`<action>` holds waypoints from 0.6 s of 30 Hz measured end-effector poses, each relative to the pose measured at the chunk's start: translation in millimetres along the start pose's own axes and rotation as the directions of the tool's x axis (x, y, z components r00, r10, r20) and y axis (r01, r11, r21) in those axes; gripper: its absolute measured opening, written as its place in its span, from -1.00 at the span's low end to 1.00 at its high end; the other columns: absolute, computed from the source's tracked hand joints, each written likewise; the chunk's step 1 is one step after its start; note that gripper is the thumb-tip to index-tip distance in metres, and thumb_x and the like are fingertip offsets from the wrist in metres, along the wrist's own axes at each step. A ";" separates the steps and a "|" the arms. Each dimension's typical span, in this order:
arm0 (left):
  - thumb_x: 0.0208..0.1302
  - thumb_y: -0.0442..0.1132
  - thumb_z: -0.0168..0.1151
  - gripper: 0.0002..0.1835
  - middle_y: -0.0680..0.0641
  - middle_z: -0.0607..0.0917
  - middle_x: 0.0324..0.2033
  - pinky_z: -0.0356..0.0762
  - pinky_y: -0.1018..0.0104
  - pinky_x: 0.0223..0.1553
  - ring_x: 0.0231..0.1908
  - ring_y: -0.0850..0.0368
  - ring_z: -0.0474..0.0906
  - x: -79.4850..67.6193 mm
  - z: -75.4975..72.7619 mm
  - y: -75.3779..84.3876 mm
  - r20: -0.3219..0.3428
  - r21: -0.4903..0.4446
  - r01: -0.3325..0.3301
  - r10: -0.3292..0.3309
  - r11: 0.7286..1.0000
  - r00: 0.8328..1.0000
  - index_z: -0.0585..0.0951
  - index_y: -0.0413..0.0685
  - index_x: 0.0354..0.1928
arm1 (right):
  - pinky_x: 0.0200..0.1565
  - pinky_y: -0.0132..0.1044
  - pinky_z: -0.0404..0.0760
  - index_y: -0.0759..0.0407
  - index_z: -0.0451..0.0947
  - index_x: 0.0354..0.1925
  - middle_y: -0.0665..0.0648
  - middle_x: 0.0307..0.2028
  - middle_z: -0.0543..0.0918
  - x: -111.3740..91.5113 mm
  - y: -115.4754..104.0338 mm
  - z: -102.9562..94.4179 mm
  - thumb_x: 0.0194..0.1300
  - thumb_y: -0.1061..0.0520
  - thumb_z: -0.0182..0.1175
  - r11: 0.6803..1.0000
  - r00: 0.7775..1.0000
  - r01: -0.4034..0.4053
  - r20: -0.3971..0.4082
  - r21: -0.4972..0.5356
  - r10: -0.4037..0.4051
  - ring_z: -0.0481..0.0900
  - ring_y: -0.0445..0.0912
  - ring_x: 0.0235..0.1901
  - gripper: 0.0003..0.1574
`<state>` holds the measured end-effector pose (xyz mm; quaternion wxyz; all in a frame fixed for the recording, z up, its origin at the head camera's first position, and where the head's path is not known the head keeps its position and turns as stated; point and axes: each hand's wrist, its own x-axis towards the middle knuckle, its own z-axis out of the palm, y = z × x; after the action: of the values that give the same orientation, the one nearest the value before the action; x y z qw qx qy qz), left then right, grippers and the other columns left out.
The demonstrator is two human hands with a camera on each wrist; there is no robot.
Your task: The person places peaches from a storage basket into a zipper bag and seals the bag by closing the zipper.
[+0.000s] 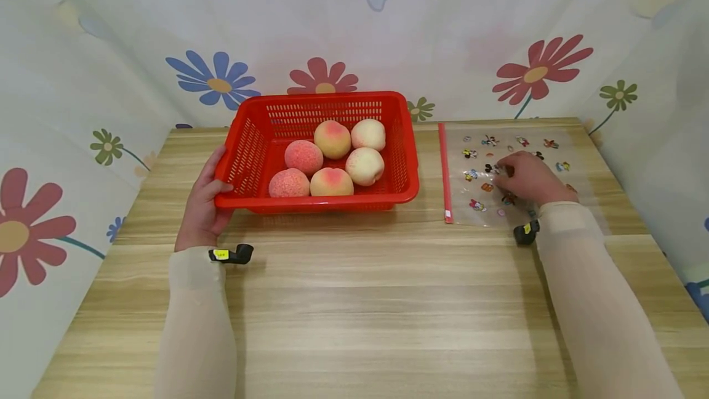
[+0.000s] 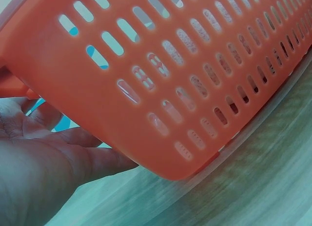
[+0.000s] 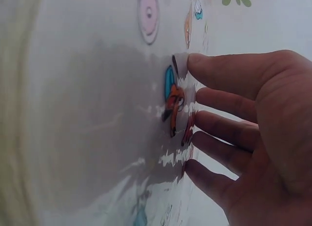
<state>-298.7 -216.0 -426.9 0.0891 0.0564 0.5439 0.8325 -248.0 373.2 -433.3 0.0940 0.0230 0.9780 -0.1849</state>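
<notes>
A red plastic basket [image 1: 321, 203] with slotted walls stands on the table and holds several peaches [image 1: 332, 183], some pinkish red, some yellow with a red blush, some pale. My left hand [image 1: 200, 211] grips its left end, the thumb over the rim. In the left wrist view, that hand is against the basket's slotted wall [image 2: 97, 128]. To the right lies a flat clear zip bag [image 1: 468, 208] with a red slider edge and printed cartoon figures. My right hand [image 1: 530, 178] rests its fingertips [image 3: 197, 62] on the bag's surface, fingers slightly bent, nothing gripped.
The wood-grain table [image 1: 376, 300] spreads out in front of both the basket and the bag. A white curtain [image 1: 454, 29] with printed flowers hangs behind and at both sides. A small black camera mount [image 1: 526, 233] sits on each wrist.
</notes>
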 end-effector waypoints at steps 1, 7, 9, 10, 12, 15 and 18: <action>0.29 -0.61 -0.31 -0.19 -0.05 0.09 0.49 0.46 0.12 0.12 0.41 -0.15 0.08 -0.1 0.1 0.2 -0.001 0.000 0.001 -0.001 1.000 1.000 0.19 0.31 0.47 | -0.02 0.14 0.44 0.46 0.40 0.20 0.42 -0.01 0.47 0.7 0.2 -0.1 0.30 0.07 0.18 1.000 1.000 0.002 -0.001 -0.002 -0.002 0.37 0.19 -0.10 -0.37; 0.30 -0.60 -0.28 -0.20 -0.03 0.09 0.49 0.43 0.10 0.13 0.42 -0.15 0.07 -0.8 -0.1 0.6 -0.009 0.004 0.008 -0.008 1.000 1.000 0.19 0.32 0.47 | -0.02 0.15 0.41 0.46 0.40 0.20 0.41 -0.04 0.46 6.0 2.4 -1.6 0.29 0.08 0.17 0.999 1.000 0.028 0.003 -0.025 -0.028 0.36 0.18 -0.11 -0.37; 0.30 -0.60 -0.28 -0.20 -0.03 0.10 0.49 0.43 0.10 0.13 0.43 -0.15 0.07 -0.9 -0.1 0.8 -0.011 0.006 0.010 -0.010 1.000 1.000 0.19 0.33 0.47 | -0.01 0.15 0.41 0.46 0.40 0.19 0.42 -0.04 0.47 7.3 2.4 -2.3 0.29 0.08 0.17 0.998 0.999 0.043 0.007 -0.037 -0.043 0.36 0.18 -0.11 -0.37; 0.30 -0.60 -0.28 -0.20 -0.02 0.10 0.49 0.43 0.10 0.13 0.43 -0.15 0.07 -0.9 0.0 0.8 -0.011 0.004 0.012 -0.012 1.000 1.000 0.19 0.33 0.47 | -0.01 0.16 0.41 0.46 0.40 0.19 0.42 -0.04 0.47 7.9 2.8 -2.6 0.29 0.08 0.17 0.998 0.999 0.052 0.009 -0.044 -0.052 0.37 0.19 -0.11 -0.37; 0.30 -0.60 -0.27 -0.20 -0.02 0.10 0.49 0.44 0.11 0.13 0.43 -0.15 0.07 -0.8 0.0 1.0 -0.012 0.007 0.013 -0.013 1.000 1.000 0.20 0.33 0.46 | 0.01 0.18 0.41 0.46 0.40 0.20 0.43 -0.02 0.46 9.0 4.0 -3.0 0.29 0.08 0.16 0.997 0.998 0.061 0.016 -0.054 -0.060 0.37 0.19 -0.10 -0.37; 0.30 -0.59 -0.27 -0.20 -0.02 0.11 0.48 0.45 0.12 0.12 0.43 -0.14 0.07 -0.4 0.0 1.1 -0.013 0.015 0.015 -0.015 1.000 1.000 0.21 0.34 0.46 | 0.05 0.19 0.40 0.44 0.40 0.21 0.44 0.02 0.45 10.0 4.7 -3.3 0.30 0.07 0.16 0.997 0.998 0.053 0.029 -0.050 -0.052 0.36 0.20 -0.07 -0.37; 0.30 -0.59 -0.27 -0.21 -0.02 0.11 0.48 0.45 0.12 0.12 0.43 -0.14 0.06 -0.3 0.2 1.3 -0.012 0.018 0.015 -0.014 1.000 1.000 0.21 0.34 0.46 | 0.04 0.19 0.40 0.42 0.39 0.22 0.43 0.03 0.43 10.3 4.5 -3.9 0.30 0.06 0.16 0.998 0.998 0.044 0.037 -0.036 -0.043 0.35 0.20 -0.07 -0.37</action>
<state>-298.4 -216.4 -425.6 0.0913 0.0482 0.5521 0.8273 -258.5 379.0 -433.4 0.1081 -0.0033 0.9796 -0.1694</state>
